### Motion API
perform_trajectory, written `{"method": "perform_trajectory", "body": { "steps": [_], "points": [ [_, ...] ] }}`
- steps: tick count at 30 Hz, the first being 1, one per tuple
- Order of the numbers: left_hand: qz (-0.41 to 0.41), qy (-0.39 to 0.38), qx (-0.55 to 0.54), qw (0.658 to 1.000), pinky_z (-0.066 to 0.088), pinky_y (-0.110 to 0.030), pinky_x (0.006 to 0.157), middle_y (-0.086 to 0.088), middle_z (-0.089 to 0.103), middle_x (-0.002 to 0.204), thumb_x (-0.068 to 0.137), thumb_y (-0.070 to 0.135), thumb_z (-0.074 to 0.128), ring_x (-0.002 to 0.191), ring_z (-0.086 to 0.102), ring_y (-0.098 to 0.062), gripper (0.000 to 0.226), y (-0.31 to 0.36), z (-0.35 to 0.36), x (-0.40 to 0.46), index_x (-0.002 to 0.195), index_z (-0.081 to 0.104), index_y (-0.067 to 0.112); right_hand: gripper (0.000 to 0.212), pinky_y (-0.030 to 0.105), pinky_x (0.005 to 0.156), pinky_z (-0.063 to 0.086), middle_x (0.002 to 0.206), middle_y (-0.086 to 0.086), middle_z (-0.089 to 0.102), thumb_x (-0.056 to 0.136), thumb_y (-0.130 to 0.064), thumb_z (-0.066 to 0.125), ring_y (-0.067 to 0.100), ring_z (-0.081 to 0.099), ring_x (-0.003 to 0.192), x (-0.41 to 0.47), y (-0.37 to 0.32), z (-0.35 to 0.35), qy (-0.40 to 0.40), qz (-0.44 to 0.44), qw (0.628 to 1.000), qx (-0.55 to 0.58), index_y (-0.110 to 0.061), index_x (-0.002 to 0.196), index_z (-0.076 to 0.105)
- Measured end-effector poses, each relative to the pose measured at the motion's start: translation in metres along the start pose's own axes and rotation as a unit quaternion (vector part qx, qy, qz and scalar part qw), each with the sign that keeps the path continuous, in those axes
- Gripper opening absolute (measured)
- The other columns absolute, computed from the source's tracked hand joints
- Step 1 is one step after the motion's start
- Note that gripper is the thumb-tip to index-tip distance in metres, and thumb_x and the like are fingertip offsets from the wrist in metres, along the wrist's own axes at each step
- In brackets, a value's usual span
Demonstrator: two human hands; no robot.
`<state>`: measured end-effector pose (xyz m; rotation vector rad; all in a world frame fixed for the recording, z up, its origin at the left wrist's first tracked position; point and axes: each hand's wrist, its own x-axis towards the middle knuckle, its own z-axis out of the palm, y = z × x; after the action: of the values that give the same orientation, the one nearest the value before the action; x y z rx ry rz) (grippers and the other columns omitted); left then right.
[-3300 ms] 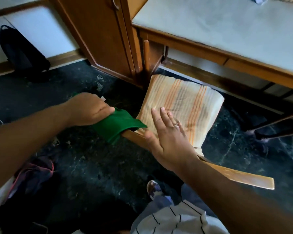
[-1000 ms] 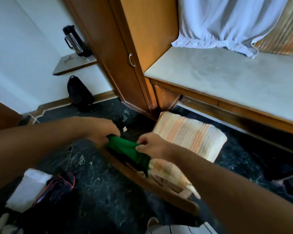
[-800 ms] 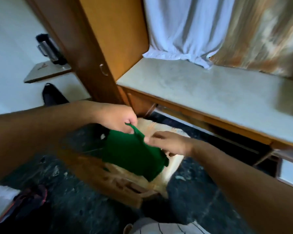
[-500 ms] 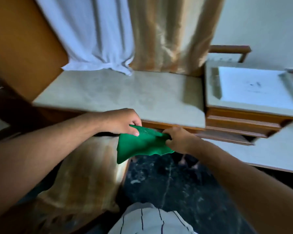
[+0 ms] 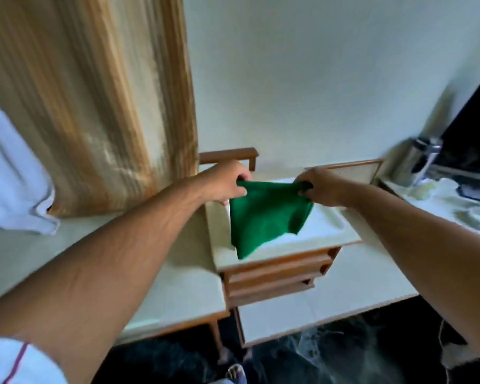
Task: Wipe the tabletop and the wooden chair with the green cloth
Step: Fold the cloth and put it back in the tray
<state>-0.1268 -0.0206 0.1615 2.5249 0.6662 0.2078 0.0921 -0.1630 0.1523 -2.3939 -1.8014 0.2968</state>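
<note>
The green cloth [image 5: 266, 217] hangs spread in the air between my two hands, above a raised white-topped wooden unit [image 5: 324, 231]. My left hand [image 5: 225, 180] pinches its top left corner and my right hand [image 5: 319, 187] pinches its top right corner. The pale tabletop [image 5: 178, 284] runs under my left forearm. The wooden chair is out of view.
A tan curtain [image 5: 100, 106] and a white curtain [image 5: 9, 173] hang down onto the tabletop at the left. A lower white surface [image 5: 330, 306] lies to the right. A steel flask [image 5: 416, 162], a dark screen [image 5: 474, 134] and pale items sit at the far right. Dark floor lies below.
My view has swung up and right, from the chair to the tabletop and wall. Both hands lifted the green cloth and drew it apart so it hangs open between them.
</note>
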Motion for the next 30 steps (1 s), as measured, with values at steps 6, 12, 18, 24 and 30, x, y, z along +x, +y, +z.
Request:
{"method": "perform_trajectory", "body": {
  "steps": [6,12,18,24,30],
  "points": [
    [0.023,-0.015,0.041,0.999,0.046,-0.02,0.073,0.011,0.071,0.099,0.081,0.016,0.075,0.089,0.064,-0.008,0.018,-0.004,-0.003,0.113,0.095,0.072,0.027,0.032,0.032,0.073,0.048,0.106,0.009,0.074,0.094,-0.015,0.051,0.03,0.067,0.093,0.06,0.071,0.0,0.135,0.047,0.99,-0.005,-0.029,0.117,0.069],
    [-0.012,-0.222,0.064,0.973,0.048,-0.027,0.096,-0.002,0.071,0.122,0.086,0.019,0.073,0.109,0.065,-0.015,0.032,-0.048,0.115,0.109,0.118,0.072,0.014,0.032,0.033,0.08,0.052,0.111,0.009,0.07,0.103,-0.026,0.038,0.026,0.067,0.096,0.045,0.112,0.117,-0.125,-0.006,0.987,-0.097,-0.028,0.129,0.058],
    [-0.122,-0.251,-0.061,0.958,0.057,-0.026,0.084,0.01,0.067,0.12,0.088,0.02,0.072,0.112,0.062,-0.005,0.032,-0.077,0.134,0.12,0.119,0.07,0.016,0.02,0.02,0.059,0.041,0.096,-0.006,0.07,0.088,-0.037,0.051,0.01,0.059,0.074,0.07,0.151,0.103,-0.158,-0.065,0.985,-0.008,-0.032,0.104,0.063],
    [-0.22,-0.042,0.031,0.974,0.047,-0.037,0.104,0.001,0.061,0.14,0.096,0.026,0.058,0.127,0.056,-0.017,0.041,-0.087,0.12,0.166,0.137,0.056,0.021,0.05,0.04,0.095,0.051,0.136,0.007,0.059,0.095,-0.036,0.053,0.027,0.058,0.119,0.157,0.153,0.1,-0.018,0.033,0.996,0.075,-0.024,0.142,0.043],
    [-0.212,0.002,0.169,0.963,0.01,-0.042,0.124,-0.007,0.017,0.167,0.103,0.046,0.032,0.155,0.01,-0.026,0.064,-0.061,0.206,0.167,0.159,0.018,0.018,0.07,0.048,0.121,0.001,0.167,0.011,0.0,0.1,-0.053,0.019,0.031,-0.001,0.153,0.156,0.127,0.171,-0.061,-0.052,0.996,-0.041,-0.015,0.157,0.005]
  ]
}}
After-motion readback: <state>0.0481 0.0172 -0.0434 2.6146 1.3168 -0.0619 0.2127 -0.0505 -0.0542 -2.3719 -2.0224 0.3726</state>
